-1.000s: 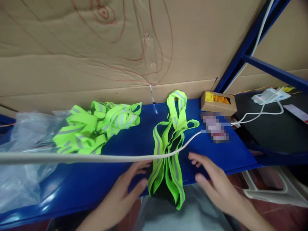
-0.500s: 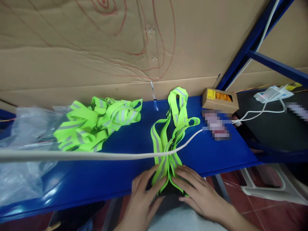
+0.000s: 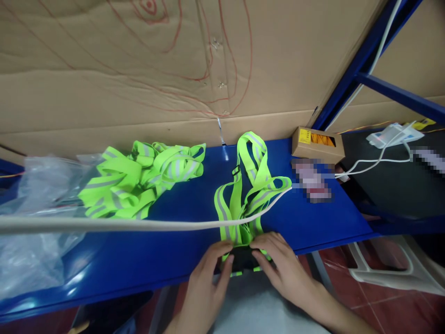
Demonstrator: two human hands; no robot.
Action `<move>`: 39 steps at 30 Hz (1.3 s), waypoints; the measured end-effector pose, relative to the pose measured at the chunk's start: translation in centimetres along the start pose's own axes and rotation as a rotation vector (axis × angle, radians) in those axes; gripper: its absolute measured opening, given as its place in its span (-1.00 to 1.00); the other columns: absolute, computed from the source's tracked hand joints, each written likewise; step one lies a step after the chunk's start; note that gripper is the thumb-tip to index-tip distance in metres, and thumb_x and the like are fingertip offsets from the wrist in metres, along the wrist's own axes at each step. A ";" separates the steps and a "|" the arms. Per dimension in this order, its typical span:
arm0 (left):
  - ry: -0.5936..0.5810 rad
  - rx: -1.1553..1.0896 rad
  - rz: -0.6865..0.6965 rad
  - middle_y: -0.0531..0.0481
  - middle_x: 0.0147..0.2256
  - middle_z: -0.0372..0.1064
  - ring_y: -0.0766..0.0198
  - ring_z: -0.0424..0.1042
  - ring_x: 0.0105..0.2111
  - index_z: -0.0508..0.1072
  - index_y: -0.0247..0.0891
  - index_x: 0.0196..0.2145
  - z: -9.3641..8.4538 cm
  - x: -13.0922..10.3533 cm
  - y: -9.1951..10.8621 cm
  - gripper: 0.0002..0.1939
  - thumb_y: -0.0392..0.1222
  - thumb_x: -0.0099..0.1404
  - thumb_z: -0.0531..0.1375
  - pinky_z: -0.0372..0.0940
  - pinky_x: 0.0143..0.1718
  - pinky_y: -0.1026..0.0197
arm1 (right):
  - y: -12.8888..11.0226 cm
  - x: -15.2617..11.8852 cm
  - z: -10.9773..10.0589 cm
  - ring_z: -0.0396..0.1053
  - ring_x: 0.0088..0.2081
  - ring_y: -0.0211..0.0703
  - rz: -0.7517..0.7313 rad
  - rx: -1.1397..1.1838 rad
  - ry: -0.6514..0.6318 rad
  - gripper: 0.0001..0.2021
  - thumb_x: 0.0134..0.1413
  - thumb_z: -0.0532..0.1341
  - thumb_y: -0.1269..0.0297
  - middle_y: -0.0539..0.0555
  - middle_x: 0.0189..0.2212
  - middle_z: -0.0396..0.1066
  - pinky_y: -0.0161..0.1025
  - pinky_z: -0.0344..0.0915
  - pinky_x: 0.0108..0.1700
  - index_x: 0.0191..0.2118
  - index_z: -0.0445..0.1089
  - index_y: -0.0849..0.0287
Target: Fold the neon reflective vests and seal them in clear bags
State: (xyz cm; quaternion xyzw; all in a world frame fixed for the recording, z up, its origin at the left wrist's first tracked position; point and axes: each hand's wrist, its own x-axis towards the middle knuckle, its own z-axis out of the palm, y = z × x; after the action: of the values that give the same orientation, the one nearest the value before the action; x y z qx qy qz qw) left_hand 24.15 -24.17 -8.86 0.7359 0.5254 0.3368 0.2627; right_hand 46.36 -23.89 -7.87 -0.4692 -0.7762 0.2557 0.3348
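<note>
A neon-green reflective harness of straps (image 3: 227,208) with grey stripes lies in loops on the blue table, running down to its front edge. At that edge my left hand (image 3: 212,266) pinches the left side of the harness's black part (image 3: 242,259). On the other side my right hand (image 3: 276,257) grips it with thumb and fingers. A small black buckle (image 3: 236,170) shows on one strap. Farther left, a heap of similar green straps (image 3: 139,181) lies tangled. A white cable (image 3: 139,226) crosses the view in front of the straps.
Clear plastic bags (image 3: 38,222) cover the table's left end. At the back right stand a cardboard box (image 3: 318,144) with orange contents and a blurred-out item (image 3: 312,180). Cardboard (image 3: 139,93) walls the back. A white plastic stool (image 3: 389,266) is below on the right.
The near end of the harness has turned, so its black part now shows between my hands. The far loops have shifted slightly and spread. Both hands have closed in on the black part.
</note>
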 end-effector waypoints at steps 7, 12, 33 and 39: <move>0.124 0.191 0.166 -0.13 -0.07 0.44 0.17 0.53 -0.08 0.43 -0.17 -0.02 0.4 0.5 -0.3 -0.82 -0.28 0.44 0.16 0.51 -0.05 0.13 | 0.3 -0.4 0.6 0.42 -0.02 -0.06 -0.072 -0.167 0.109 -0.77 0.41 0.09 0.43 0.16 -0.06 0.45 -0.12 0.41 -0.01 -0.01 0.46 0.10; -0.016 0.410 0.439 -0.19 -0.01 0.50 0.06 0.51 -0.01 0.42 -0.26 0.12 -0.8 0.2 -1.4 -0.62 -0.04 0.44 0.20 0.48 0.00 0.05 | 0.8 -0.7 -0.8 0.43 0.09 0.02 -0.246 -0.349 -0.027 -0.60 0.41 0.14 0.04 0.19 0.08 0.49 0.00 0.38 0.12 0.16 0.41 0.21; -0.482 0.515 0.879 -0.12 0.44 -0.01 0.04 0.02 0.43 0.05 -0.11 0.43 -2.8 12.2 -2.2 -0.38 -0.03 0.50 0.07 -0.13 0.44 -0.11 | 2.4 -3.2 -2.2 0.30 0.26 -0.03 -0.392 -0.591 -0.051 -0.65 0.42 0.05 0.45 0.20 0.17 0.44 -0.01 0.24 0.31 0.20 0.39 0.29; -0.558 0.473 0.949 -0.27 0.29 0.25 -0.06 0.27 0.24 0.17 -0.18 0.38 1.6 15.4 -0.7 -0.43 -0.06 0.47 0.01 -0.02 0.32 -0.23 | 2.9 -3.8 -2.0 0.31 0.23 0.16 -0.325 -0.653 -0.063 -0.57 0.37 0.14 0.43 0.18 0.15 0.43 0.25 0.29 0.22 0.29 0.32 0.06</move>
State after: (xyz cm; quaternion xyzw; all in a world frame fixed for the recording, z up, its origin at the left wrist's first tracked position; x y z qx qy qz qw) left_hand 28.37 -9.41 -7.04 0.9893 0.1110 0.0852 0.0406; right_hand 50.78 -25.91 -9.75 -0.4139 -0.8911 -0.0479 0.1797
